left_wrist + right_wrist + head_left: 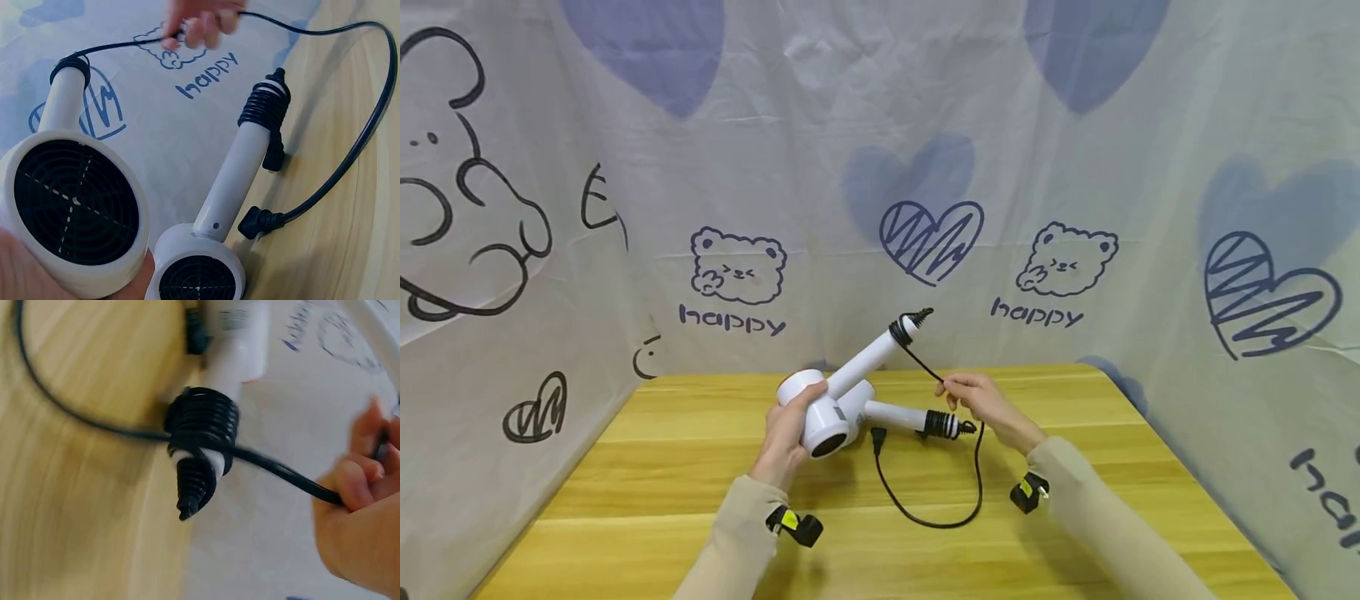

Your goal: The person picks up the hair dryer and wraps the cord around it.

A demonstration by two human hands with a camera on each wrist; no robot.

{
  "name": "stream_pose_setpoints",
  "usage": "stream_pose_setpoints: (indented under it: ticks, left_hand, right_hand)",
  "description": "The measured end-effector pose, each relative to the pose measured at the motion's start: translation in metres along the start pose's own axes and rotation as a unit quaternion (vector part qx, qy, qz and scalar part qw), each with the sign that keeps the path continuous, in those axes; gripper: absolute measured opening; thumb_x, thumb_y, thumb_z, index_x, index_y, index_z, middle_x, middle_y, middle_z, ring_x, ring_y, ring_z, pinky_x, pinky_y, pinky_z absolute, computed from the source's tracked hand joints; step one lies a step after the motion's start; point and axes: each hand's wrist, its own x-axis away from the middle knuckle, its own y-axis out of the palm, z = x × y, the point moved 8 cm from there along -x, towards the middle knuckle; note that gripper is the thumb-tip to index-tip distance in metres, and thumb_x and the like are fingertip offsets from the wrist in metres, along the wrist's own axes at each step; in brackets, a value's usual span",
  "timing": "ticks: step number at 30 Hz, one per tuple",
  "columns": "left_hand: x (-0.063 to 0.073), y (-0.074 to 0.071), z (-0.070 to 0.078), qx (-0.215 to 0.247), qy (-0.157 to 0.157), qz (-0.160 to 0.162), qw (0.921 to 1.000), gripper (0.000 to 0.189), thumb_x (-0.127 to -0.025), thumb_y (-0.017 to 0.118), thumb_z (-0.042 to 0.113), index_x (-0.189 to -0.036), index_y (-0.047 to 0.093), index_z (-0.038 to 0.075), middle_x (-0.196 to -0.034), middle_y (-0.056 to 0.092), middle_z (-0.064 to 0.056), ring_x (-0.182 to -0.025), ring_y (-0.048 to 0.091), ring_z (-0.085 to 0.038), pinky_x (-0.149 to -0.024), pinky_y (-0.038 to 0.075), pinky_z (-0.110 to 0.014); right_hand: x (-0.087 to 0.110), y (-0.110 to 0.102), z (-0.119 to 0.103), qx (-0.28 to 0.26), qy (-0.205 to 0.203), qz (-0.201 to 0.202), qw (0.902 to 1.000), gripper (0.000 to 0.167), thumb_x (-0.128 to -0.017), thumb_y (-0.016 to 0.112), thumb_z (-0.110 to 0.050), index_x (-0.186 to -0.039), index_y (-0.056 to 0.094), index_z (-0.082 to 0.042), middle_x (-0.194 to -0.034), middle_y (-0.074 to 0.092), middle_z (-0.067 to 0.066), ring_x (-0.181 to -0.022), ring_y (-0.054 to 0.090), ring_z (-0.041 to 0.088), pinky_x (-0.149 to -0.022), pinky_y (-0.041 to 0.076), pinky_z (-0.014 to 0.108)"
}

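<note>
Two white hair dryers are in view. My left hand (786, 435) grips the body of one hair dryer (863, 364), raised above the table with its handle slanting up to the right. A few turns of its black cord (922, 364) circle the handle's end. Off to the right, my right hand (987, 405) pinches that cord, stretched from the handle. Past the fingers the cord loops down to a black plug (257, 223). Behind and below lies the second hair dryer (231, 181), its own cord (203, 419) wound tightly round the handle.
Both dryers are over a wooden table (647, 500). A pale cloth (827, 208) printed with hearts and bears hangs behind the table and along both sides. The loose cord loop hangs over the table's middle, between the two forearms.
</note>
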Motion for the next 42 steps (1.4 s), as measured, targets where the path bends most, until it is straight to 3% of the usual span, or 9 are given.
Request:
stream_pose_setpoints:
  ticks: [4,8,11,15,21,25,29,35,42]
  left_hand:
    - [-0.001,0.0,-0.005,-0.001,-0.018,-0.017,0.9997,0.07,-0.079,0.08,0.029,-0.129,0.042,-0.002,-0.093,0.066,-0.007,-0.077,0.068,-0.017,-0.073,0.059,-0.033]
    - [0.001,0.005,-0.007,-0.014,-0.03,-0.055,0.998,0.07,-0.079,0.08,0.03,-0.13,0.042,-0.002,-0.089,0.069,-0.006,-0.077,0.07,-0.019,-0.073,0.06,-0.034]
    - [0.003,0.008,-0.01,-0.031,-0.036,-0.079,0.9957,0.07,-0.08,0.079,0.029,-0.131,0.042,-0.002,-0.092,0.069,-0.008,-0.076,0.07,-0.02,-0.072,0.06,-0.035]
    - [0.003,0.012,-0.017,-0.05,-0.048,-0.117,0.9907,0.066,-0.082,0.076,0.027,-0.131,0.042,-0.001,-0.096,0.068,-0.011,-0.075,0.07,-0.021,-0.07,0.061,-0.036]
    - [0.001,0.018,-0.022,-0.081,-0.058,-0.175,0.9794,0.061,-0.082,0.074,0.028,-0.13,0.048,-0.001,-0.094,0.07,-0.011,-0.078,0.071,-0.022,-0.071,0.061,-0.035]
    - [0.003,0.019,-0.021,-0.112,-0.054,-0.202,0.9714,0.061,-0.082,0.074,0.028,-0.13,0.049,0.0,-0.097,0.07,-0.012,-0.08,0.07,-0.022,-0.071,0.061,-0.037]
    - [0.003,0.017,-0.015,-0.145,-0.031,-0.215,0.9654,0.065,-0.082,0.075,0.023,-0.135,0.042,0.005,-0.108,0.065,-0.017,-0.081,0.07,-0.025,-0.071,0.061,-0.041]
    - [0.003,0.018,0.005,-0.233,0.053,-0.198,0.9507,0.08,-0.074,0.082,0.019,-0.138,0.036,0.007,-0.121,0.054,-0.022,-0.083,0.068,-0.029,-0.066,0.061,-0.044]
    - [0.006,0.015,0.014,-0.304,0.129,-0.154,0.9311,0.085,-0.067,0.088,0.02,-0.135,0.038,0.006,-0.117,0.056,-0.02,-0.094,0.063,-0.031,-0.067,0.061,-0.038]
  right_hand:
    - [-0.006,-0.007,0.017,-0.033,0.089,-0.026,0.9951,0.032,-0.102,0.05,-0.029,-0.115,0.066,-0.005,-0.069,0.045,-0.004,-0.054,0.027,0.009,-0.049,0.026,0.02]
    - [-0.011,-0.019,0.024,0.005,0.13,-0.007,0.9914,0.04,-0.097,0.059,-0.037,-0.118,0.068,-0.005,-0.063,0.037,-0.005,-0.054,0.027,0.011,-0.048,0.027,0.021]
    - [-0.015,-0.026,0.024,0.05,0.132,0.02,0.9898,0.041,-0.094,0.062,-0.04,-0.116,0.07,-0.007,-0.087,0.064,0.006,-0.078,0.057,0.022,-0.074,0.052,0.033]
    - [-0.02,-0.032,0.016,0.076,0.104,0.065,0.9896,0.031,-0.092,0.066,-0.034,-0.1,0.075,-0.005,-0.128,0.064,0.017,-0.127,0.052,0.039,-0.108,0.037,0.061]
    - [-0.025,-0.042,0.005,0.101,0.056,0.122,0.9858,0.017,-0.089,0.07,-0.022,-0.088,0.076,-0.006,-0.087,0.067,0.004,-0.085,0.055,0.021,-0.079,0.046,0.033]
    - [-0.024,-0.047,0.001,0.11,0.039,0.121,0.9858,0.015,-0.089,0.067,-0.013,-0.093,0.075,-0.001,-0.086,0.067,0.006,-0.083,0.054,0.02,-0.075,0.042,0.027]
    - [-0.024,-0.046,-0.003,0.124,0.019,0.098,0.9872,0.019,-0.09,0.07,-0.022,-0.101,0.077,-0.008,-0.106,0.074,0.01,-0.094,0.061,0.022,-0.079,0.047,0.029]
    - [-0.018,-0.041,-0.002,0.146,0.024,0.077,0.986,0.022,-0.085,0.075,-0.035,-0.097,0.078,-0.018,-0.111,0.072,0.004,-0.102,0.061,0.02,-0.091,0.049,0.038]
    - [-0.01,-0.035,-0.016,0.182,0.0,0.107,0.9775,0.017,-0.087,0.074,-0.033,-0.096,0.078,-0.019,-0.108,0.073,0.005,-0.071,0.051,0.019,-0.062,0.043,0.029]
